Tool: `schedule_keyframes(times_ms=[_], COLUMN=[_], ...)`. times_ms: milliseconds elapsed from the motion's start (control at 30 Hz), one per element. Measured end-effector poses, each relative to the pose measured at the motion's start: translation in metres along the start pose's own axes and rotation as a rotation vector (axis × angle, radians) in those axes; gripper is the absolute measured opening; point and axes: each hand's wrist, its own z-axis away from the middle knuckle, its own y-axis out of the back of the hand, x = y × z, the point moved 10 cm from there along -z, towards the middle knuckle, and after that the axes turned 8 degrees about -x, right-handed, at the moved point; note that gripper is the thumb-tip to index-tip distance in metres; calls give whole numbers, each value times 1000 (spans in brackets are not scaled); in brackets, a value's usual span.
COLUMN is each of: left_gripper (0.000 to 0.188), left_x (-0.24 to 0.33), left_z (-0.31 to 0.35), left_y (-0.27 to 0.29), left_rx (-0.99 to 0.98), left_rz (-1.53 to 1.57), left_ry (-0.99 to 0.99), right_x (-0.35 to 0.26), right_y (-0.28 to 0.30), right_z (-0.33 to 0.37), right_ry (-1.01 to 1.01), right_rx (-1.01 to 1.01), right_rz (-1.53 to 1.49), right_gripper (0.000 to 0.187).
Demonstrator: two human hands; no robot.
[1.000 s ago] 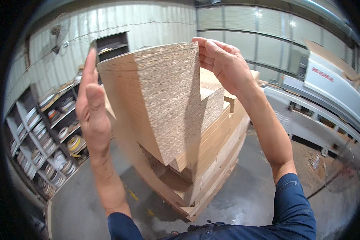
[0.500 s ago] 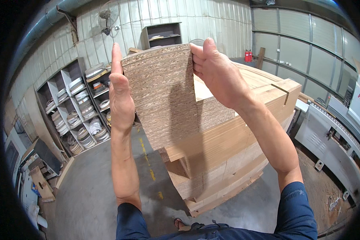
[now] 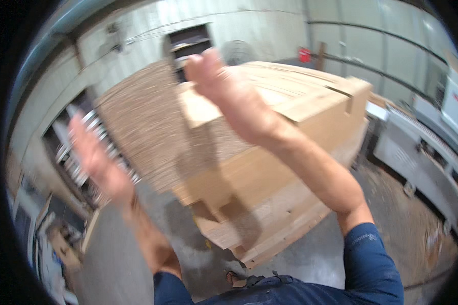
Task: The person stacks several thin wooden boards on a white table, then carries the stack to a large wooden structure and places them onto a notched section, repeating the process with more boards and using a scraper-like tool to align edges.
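Observation:
A tall pile of particleboard panels point(image 3: 142, 122), their rough speckled edges toward me, stands at the left end of a larger stack of wood-coloured boards point(image 3: 269, 173). My left hand point(image 3: 101, 162) is held up beside the pile's left side, fingers stretched out and blurred by motion. A gap seems to separate it from the panels. Over the pile's right side is my right hand point(image 3: 226, 94), held up flat and also smeared. Whether it touches the panels I cannot tell. Neither hand shows anything held.
Shelves point(image 3: 79, 147) with rolls of edging stand at the left. A grey machine point(image 3: 412, 147) lies along the right. By the back wall are a dark cabinet point(image 3: 188, 40), a fan point(image 3: 237, 52) and a red extinguisher point(image 3: 304, 55).
My left hand has moved left and down, away from the particleboard pile's side. The right hand has shifted left in the picture. The view has turned, and the pile appears tilted further left.

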Motion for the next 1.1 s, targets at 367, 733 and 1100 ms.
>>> schedule_keyframes(times_ms=[367, 733, 1100], left_gripper=[43, 36, 37], left_x=[171, 216, 338], left_z=[346, 479, 403], left_y=[-275, -526, -832], left_rx=[-1052, -1430, -1522], left_rz=[622, 880, 1112], left_ry=[410, 557, 418], right_x=[35, 35, 22], right_y=[135, 334, 515], right_z=[338, 547, 771], right_ry=[-263, -548, -821], right_rx=[760, 1146, 1577], right_rz=[-7, 188, 183], right_gripper=[37, 30, 33])
